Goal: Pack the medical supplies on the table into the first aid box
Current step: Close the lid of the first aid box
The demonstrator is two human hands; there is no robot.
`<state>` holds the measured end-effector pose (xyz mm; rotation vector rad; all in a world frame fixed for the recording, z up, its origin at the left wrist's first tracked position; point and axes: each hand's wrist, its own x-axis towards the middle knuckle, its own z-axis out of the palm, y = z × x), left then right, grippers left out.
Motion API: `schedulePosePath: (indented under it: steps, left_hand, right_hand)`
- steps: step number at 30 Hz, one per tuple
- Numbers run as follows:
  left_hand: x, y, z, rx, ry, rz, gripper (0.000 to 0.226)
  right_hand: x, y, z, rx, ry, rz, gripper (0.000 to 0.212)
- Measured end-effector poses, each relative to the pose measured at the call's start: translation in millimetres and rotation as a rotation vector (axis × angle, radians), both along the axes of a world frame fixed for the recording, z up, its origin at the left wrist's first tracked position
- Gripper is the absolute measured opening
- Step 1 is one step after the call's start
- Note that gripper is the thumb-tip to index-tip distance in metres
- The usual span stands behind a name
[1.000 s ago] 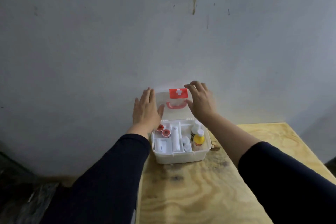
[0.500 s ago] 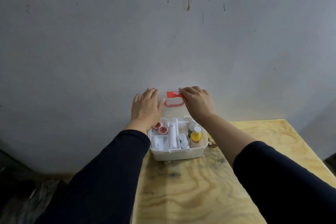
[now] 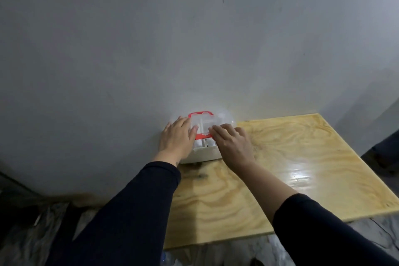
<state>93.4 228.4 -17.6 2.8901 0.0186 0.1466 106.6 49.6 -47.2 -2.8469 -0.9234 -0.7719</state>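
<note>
Now both hands, left (image 3: 177, 136) and right (image 3: 232, 144), lie flat with straight fingers on the clear lid (image 3: 201, 122).

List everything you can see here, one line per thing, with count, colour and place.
first aid box: one, white base, at the table's far left corner by the wall.
lid: one, clear with red handle frame, lowered over the box under both hands.
supplies: white items seen through the lid; count unclear.
table: one, pale plywood, right of centre.
wall: grey, stained near the top.
left hand: flat on the lid's left side, dark sleeve.
right hand: flat on the lid's right side, dark sleeve.
</note>
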Motion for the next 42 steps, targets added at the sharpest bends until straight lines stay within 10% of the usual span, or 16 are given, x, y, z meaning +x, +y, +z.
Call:
schedulePosePath:
  steps: [8, 15, 42]
  left_hand:
    - [-15, -5, -30, 0.001, 0.028, -0.019, 0.057]
    - [1, 1, -47, 0.153, 0.096, -0.042, 0.073]
    - [35, 10, -51, 0.274, 0.058, -0.036, 0.079]
  right_hand:
    - [-8, -5, -33, 0.001, 0.044, -0.003, 0.03]
    - [24, -1, -17, -0.125, 0.531, -0.091, 0.067]
    - [62, 8, -19, -0.159, 0.5, -0.059, 0.07]
